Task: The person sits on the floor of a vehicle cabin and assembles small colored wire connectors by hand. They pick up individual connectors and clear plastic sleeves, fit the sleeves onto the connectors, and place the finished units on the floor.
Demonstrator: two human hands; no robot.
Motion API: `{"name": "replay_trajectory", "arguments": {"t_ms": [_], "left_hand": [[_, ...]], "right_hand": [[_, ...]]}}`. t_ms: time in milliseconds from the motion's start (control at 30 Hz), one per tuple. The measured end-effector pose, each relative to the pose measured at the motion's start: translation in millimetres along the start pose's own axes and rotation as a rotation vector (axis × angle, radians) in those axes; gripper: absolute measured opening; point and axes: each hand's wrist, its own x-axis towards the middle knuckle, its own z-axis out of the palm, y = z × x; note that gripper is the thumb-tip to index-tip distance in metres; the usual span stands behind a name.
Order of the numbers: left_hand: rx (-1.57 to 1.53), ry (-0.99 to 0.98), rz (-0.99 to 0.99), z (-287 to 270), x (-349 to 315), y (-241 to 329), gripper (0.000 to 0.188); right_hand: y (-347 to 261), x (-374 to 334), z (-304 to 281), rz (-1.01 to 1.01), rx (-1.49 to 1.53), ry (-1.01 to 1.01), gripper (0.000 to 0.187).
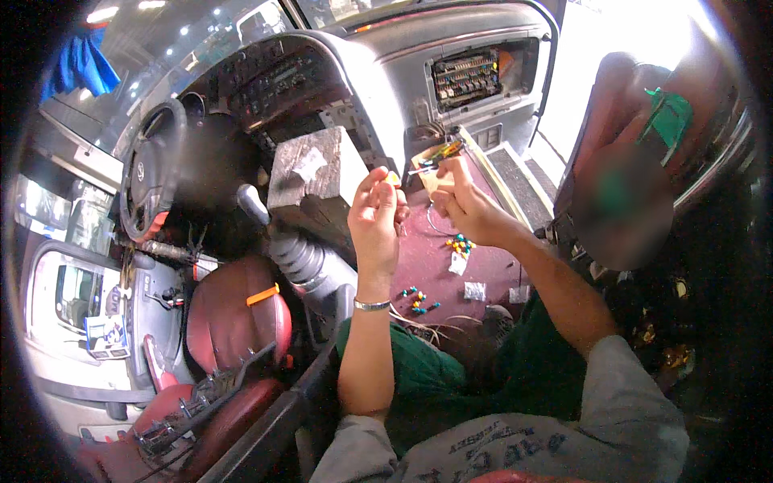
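Observation:
Raised in front of me, my left hand [377,211] has its fingers closed in a pinch on a small yellow piece [392,179], whose exact kind is too small to tell. To its right, my right hand [473,211] grips a hand tool [444,153] with yellow and dark handles. The tool's thin metal end points left, toward the left hand but apart from it. On the dark red floor below lie a heap of small green, yellow and red pieces [460,244] and a scattered group of small blue and yellow pieces [419,303].
Clear plastic bags [475,291] lie on the floor, with loose pale wires [439,324] near my legs. At left are a weathered block [310,181], a gear lever [254,205], a steering wheel [146,169] and a red seat [235,326]. Ahead is an uncovered fuse panel [467,79].

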Motion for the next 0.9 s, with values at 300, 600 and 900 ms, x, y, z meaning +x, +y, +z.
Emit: {"name": "replay_trajectory", "arguments": {"t_ms": [300,600,900], "left_hand": [[-0.047,-0.053,0.054,4.9,-7.7,-11.2,0.027],[0.144,-0.110,0.125,9.1,-9.2,-24.6,0.024],[0.335,-0.090,0.215,9.0,-8.4,-28.8,0.022]], "right_hand": [[-30.9,-3.9,-28.5,-0.017,0.626,-0.037,0.009],[-5.6,2.0,-36.7,-0.286,0.243,0.036,0.006],[-29.8,-2.1,-46.7,-0.158,0.042,-0.039,0.016]]}}
